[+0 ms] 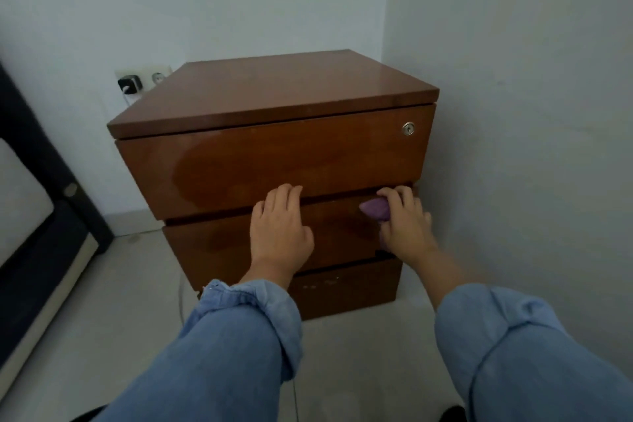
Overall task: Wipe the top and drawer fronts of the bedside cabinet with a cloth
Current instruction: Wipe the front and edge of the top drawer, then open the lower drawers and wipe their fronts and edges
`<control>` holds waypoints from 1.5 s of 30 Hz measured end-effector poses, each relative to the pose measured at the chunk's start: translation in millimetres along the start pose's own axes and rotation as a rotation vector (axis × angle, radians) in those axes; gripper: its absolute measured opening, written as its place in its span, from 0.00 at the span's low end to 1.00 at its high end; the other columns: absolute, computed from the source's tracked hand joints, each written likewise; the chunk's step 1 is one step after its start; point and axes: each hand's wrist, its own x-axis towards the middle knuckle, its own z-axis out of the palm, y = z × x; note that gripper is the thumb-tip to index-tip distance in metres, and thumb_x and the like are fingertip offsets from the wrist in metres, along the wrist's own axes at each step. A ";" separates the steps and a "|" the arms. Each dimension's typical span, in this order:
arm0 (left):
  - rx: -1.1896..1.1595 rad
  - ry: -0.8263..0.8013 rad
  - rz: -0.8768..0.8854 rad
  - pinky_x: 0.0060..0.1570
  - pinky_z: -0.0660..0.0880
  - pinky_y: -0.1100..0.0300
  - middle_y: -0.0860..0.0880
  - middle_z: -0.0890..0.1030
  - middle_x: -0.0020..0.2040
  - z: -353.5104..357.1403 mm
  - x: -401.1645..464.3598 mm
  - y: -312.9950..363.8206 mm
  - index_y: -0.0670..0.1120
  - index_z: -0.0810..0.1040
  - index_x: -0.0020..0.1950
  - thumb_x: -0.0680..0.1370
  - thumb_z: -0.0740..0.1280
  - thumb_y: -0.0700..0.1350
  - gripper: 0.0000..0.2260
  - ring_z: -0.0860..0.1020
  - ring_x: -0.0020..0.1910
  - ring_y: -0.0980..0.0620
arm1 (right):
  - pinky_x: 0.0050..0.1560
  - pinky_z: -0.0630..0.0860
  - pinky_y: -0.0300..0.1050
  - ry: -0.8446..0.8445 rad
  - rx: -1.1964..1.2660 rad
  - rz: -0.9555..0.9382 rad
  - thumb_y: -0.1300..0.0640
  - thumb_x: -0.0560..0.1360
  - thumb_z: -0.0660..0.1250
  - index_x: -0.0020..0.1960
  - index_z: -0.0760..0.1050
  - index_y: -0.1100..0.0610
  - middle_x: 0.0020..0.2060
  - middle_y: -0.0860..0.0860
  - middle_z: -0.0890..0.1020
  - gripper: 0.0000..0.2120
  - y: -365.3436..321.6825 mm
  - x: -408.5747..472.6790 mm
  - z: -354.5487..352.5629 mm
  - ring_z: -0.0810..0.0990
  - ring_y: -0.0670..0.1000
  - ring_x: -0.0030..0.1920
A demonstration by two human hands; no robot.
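Your right hand holds the purple cloth on the middle drawer of the cabinet, at its 2 o'clock corner. Press it flat and pull toward 9 o'clock in long overlapping strokes. Your left hand rests open on the same drawer front, fingertips at the upper gap, steadying it.
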 end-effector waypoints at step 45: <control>0.020 -0.109 -0.391 0.64 0.56 0.41 0.46 0.64 0.66 45.8 -7.3 -84.3 0.48 0.66 0.72 0.76 0.53 0.62 0.28 0.62 0.67 0.47 | 0.43 0.71 0.46 -0.362 -0.173 0.131 0.51 0.75 0.63 0.78 0.41 0.50 0.78 0.44 0.42 0.41 -86.1 11.9 47.4 0.75 0.58 0.59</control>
